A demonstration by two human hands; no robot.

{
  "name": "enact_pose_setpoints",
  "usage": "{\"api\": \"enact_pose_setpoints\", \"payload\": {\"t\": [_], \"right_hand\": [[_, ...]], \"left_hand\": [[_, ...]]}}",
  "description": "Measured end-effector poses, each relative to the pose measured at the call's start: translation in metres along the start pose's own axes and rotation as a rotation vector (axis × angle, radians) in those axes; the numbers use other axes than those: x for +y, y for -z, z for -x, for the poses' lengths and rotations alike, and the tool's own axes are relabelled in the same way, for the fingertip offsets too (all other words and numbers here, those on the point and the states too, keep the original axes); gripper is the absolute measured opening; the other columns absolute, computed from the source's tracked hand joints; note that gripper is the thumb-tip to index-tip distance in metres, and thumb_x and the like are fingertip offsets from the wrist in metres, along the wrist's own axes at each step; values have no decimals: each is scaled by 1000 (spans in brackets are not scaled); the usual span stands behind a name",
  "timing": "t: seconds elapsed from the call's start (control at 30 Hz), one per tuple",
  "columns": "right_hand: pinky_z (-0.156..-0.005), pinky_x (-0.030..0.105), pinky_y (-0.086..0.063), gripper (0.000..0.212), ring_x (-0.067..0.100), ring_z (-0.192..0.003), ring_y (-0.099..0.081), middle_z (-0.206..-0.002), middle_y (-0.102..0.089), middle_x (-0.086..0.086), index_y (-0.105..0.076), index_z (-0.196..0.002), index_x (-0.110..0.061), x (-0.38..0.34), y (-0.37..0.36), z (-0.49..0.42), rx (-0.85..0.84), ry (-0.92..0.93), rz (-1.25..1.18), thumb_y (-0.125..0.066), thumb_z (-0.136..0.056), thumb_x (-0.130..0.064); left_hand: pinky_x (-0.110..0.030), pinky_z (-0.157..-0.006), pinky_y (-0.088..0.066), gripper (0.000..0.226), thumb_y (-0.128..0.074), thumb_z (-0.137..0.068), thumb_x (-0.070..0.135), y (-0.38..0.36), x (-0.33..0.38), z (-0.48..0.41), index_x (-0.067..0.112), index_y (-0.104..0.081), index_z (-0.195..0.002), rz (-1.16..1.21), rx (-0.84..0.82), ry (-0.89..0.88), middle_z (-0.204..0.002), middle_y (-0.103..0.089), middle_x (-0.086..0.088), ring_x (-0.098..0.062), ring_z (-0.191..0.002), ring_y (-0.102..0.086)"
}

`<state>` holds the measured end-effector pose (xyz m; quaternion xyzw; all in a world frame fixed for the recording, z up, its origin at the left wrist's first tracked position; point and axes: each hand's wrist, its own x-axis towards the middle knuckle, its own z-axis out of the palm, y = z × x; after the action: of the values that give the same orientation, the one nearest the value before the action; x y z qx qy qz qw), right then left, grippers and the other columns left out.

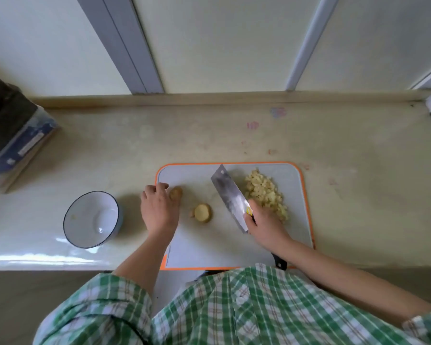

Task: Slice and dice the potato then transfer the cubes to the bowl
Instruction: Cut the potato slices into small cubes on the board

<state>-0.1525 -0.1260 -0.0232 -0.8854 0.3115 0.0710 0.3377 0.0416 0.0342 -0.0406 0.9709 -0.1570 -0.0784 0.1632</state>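
A grey cutting board (296, 220) with an orange rim lies on the counter. On its right side sits a pile of diced potato cubes (265, 192). A potato end piece (176, 193) lies at the board's left part, and my left hand (158, 207) touches it with its fingers bent over it. A second potato piece (202, 213) with a cut face up lies in the middle. My right hand (264, 224) grips the handle of a cleaver (230, 197), whose blade slants between the middle piece and the cubes. A white bowl (72, 230) with a dark rim stands left of the board.
A dark box with a blue label (15, 143) stands at the counter's far left. The counter's front edge runs just below the bowl and board. A wall with grey strips rises behind the counter.
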Motion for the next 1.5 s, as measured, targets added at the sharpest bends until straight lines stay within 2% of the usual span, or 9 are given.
{"api": "enact_pose_setpoints", "payload": {"t": [0.07, 0.17, 0.27, 0.47, 0.6, 0.77, 0.97, 1.4, 1.5], "right_hand": [[-56, 40, -37, 10, 37, -69, -58, -68, -55, 12, -43, -98, -10, 2, 0, 2, 7, -3, 7, -43, -95, -20], [-56, 42, -39, 9, 36, -69, -59, -68, -54, 9, -42, -98, -12, 4, 3, 6, 10, -12, -18, -42, -96, -20], [-59, 45, -41, 10, 35, -71, -60, -68, -50, 8, -35, -90, -17, 6, 5, 12, 7, -8, -33, -42, -96, -20], [-59, 49, -45, 9, 32, -68, -63, -64, -55, 10, -38, -92, -14, 10, 8, 22, 8, -27, -40, -41, -96, -21], [-54, 38, -32, 12, 31, -60, -48, -60, -44, 3, -44, -101, -8, 9, 14, 24, 65, -21, 26, -41, -97, -19], [-53, 34, -28, 16, 37, -67, -58, -67, -58, 15, -46, -108, -8, 7, 15, 25, 75, 58, 147, -43, -96, -18], [-54, 32, -26, 18, 38, -70, -60, -75, -63, 16, -48, -109, -6, -3, 22, 26, 101, 116, 181, -44, -96, -18], [-44, 32, -31, 19, 25, -59, -48, -73, -55, 7, -37, -116, -10, -14, 21, 21, -73, 117, 300, -36, -98, -18], [-51, 35, -39, 17, 28, -63, -52, -80, -60, 12, -38, -114, -9, -19, 20, 21, -104, 99, 310, -35, -98, -14]], "left_hand": [[-41, -80, -42, 32, -67, -80, 25, -1, -1, 8, 11, -63, -108, 23, 19, -193, -105, -57, -16, -37, -97, -50], [-39, -80, -45, 50, -70, -66, 34, -5, 4, 23, 13, -64, -111, -42, -226, -543, -103, -58, -12, -36, -99, -53], [-39, -83, -42, 58, -69, -67, 36, -8, 16, 32, 12, -57, -119, -238, -321, -660, -109, -53, -10, -33, -103, -51], [-33, -90, -36, 52, -59, -80, 43, -11, 35, 33, 12, -52, -121, -319, -292, -586, -115, -52, -8, -27, -109, -45], [-36, -86, -40, 49, -62, -80, 42, -25, 62, 41, 11, -56, -117, -144, -262, -463, -113, -52, -9, -28, -107, -46], [-40, -80, -46, 47, -66, -81, 42, -32, 70, 52, 17, -55, -120, 4, -336, -342, -112, -50, -8, -29, -103, -52], [-33, -78, -45, 25, -69, -82, 30, -34, 60, 55, 16, -60, -101, 313, -280, -92, -97, -60, -5, -25, -88, -59], [-29, -67, -43, 14, -70, -77, 15, -42, 72, 43, 20, -57, -80, 294, -332, 28, -81, -63, 0, -24, -80, -59], [-30, -67, -46, 14, -70, -76, 13, -42, 72, 42, 20, -57, -78, 308, -342, 43, -81, -64, -1, -25, -79, -59]]}}
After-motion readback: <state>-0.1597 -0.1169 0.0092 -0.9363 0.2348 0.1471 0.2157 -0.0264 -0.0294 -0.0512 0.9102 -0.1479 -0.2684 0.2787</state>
